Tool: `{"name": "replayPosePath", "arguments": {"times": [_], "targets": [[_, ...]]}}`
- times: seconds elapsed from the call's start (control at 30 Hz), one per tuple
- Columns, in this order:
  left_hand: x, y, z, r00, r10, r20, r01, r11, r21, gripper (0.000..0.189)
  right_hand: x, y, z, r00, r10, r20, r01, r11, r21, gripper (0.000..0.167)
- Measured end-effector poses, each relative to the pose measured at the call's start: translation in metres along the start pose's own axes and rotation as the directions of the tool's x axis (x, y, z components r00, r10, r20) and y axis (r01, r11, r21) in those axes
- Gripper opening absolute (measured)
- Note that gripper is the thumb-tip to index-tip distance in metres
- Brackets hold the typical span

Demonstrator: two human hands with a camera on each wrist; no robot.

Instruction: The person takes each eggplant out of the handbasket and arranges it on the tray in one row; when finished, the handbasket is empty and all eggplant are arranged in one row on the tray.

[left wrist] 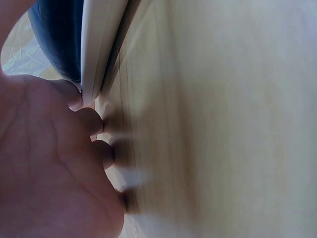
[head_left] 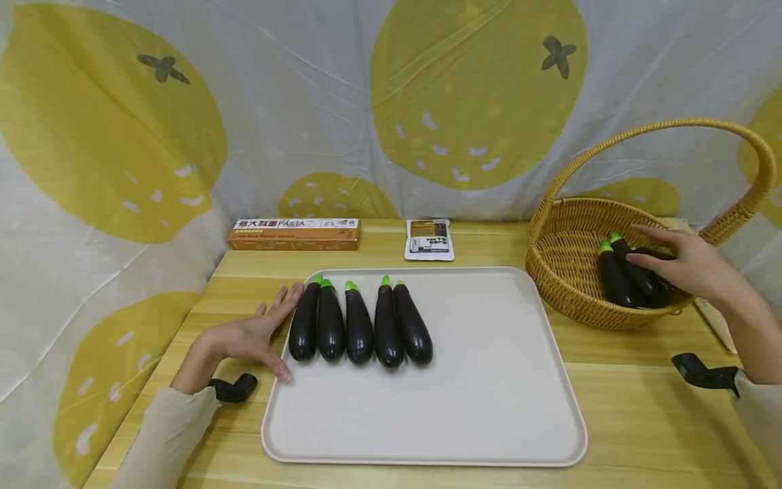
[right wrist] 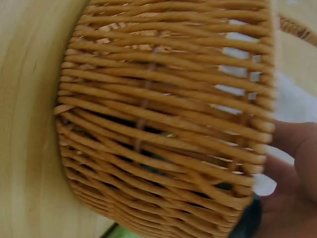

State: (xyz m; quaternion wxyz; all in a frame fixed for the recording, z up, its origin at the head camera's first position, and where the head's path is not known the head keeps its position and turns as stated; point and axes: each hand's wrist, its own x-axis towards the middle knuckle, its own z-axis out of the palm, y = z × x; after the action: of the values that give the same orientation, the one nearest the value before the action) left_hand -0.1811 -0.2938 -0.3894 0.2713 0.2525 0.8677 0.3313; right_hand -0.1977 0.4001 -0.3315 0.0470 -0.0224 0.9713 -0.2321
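Several dark eggplants (head_left: pixel 359 326) with green stem ends lie side by side on the left half of a pale tray (head_left: pixel 489 407). My left hand (head_left: pixel 253 336) is spread at the tray's left edge, thumb and fingertips at the rim beside the outermost eggplant; the left wrist view shows its palm (left wrist: pixel 49 158) and fingertips down by the table. At the right, my right hand (head_left: pixel 696 265) reaches over the rim of a wicker basket (head_left: pixel 565 285), thumb and fingers apart above the eggplants (head_left: pixel 617 278) inside. In the right wrist view, the basket's woven side (right wrist: pixel 163 109) hides most of its contents.
An orange and white pasta box (head_left: pixel 293 234) and a small white pouch (head_left: pixel 430 240) lie behind the tray. The basket's tall arched handle (head_left: pixel 660 125) rises beside my right hand. A lemon-print cloth (head_left: pixel 305 88) hangs along the back of the wooden table (head_left: pixel 623 421).
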Motion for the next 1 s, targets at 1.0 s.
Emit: {"name": "replayPosePath", "arguments": {"times": [1.0], "targets": [[0.0, -0.001, 0.0, 1.0, 0.0, 0.003, 0.0, 1.0, 0.004, 0.153, 0.02, 0.014, 0.021, 0.984, 0.035, 0.174, -0.045, 0.998, 0.049, 0.075]]}}
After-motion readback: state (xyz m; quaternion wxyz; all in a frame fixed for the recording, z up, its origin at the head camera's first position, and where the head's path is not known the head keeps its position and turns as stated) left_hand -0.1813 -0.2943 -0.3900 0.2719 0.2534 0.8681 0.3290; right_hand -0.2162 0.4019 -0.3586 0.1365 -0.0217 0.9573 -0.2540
